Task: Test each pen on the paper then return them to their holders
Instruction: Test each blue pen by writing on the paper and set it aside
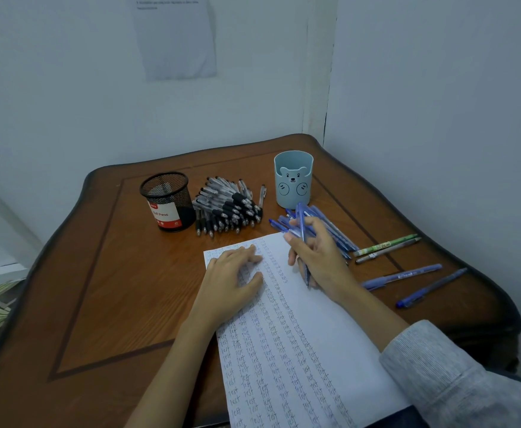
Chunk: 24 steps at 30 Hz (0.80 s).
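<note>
Wooden bench (98,273) across the lower two thirds of the frame, pushed into a corner of pale walls, with a printed sheet (175,38) stuck on the wall at upper centre.

Lower centre, running to the bottom edge: the paper (299,350), long and white, covered in columns of the handwritten word "test".

Reaching in from the bottom edge, bare forearm first: left hand (231,282), palm down on the paper's upper left corner, fingers straight and slightly spread, pressing the sheet flat.

From lower right, in a grey sleeve (438,366): right hand (321,257), over the paper's upper right edge, fingers curled tight round a blue pen (302,233). Cap end up toward the cup, tip down by the heel of the hand; whether touching the paper or just above it, cannot tell.

Upper centre left: black mesh holder (168,202), upright, with a red and white label inside its wall.

Upper centre right: light blue cup (293,180) with a bear face, upright, inside mostly hidden.

Between the two: heap of black pens (228,208), lying flat, one stray pen (262,196) just beside the cup.

Behind the right hand: heap of blue pens (335,234) on the bench below the cup.

Right of centre: green pen (386,244) beside a darker pen (389,250), and further right two loose blue pens (401,276).
</note>
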Each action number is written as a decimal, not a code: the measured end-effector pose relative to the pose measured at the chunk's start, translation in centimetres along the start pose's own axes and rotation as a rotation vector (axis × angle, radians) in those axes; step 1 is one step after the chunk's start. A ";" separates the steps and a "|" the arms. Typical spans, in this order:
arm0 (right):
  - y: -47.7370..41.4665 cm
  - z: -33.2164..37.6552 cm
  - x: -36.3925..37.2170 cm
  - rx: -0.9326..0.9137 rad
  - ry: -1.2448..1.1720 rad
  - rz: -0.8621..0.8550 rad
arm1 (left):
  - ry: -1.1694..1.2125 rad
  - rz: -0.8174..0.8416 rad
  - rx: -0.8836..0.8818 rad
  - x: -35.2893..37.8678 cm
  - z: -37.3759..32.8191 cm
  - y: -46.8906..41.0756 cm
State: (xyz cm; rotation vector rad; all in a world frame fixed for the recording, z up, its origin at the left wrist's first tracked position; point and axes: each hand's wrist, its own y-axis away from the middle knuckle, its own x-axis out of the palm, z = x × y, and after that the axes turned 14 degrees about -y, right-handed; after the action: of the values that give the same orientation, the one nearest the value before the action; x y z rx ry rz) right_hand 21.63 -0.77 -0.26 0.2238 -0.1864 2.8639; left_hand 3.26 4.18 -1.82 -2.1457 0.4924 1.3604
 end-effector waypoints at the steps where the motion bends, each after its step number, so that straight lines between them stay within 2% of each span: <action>1: 0.0 0.0 -0.1 0.013 0.007 0.017 | 0.001 -0.001 -0.001 0.0 0.0 0.0; 7: -0.4 -0.2 -0.3 0.035 0.033 0.054 | 0.005 0.008 -0.004 0.0 -0.1 0.1; 17: -0.4 -0.3 -0.3 0.058 0.061 0.010 | 0.016 0.002 -0.008 0.1 0.0 0.0; 21: -0.7 0.0 -0.8 -0.124 0.206 -0.036 | 0.029 -0.003 -0.007 0.2 0.1 0.0; 24: -1.8 0.8 -2.3 -0.260 0.463 -0.094 | 0.041 -0.009 -0.007 0.3 0.3 0.0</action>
State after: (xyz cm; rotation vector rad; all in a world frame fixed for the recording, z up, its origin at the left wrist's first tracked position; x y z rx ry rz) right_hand 24.40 0.23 0.29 -0.4619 -0.4342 2.6718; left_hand 3.20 4.30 -2.20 -2.1830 0.4934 1.3176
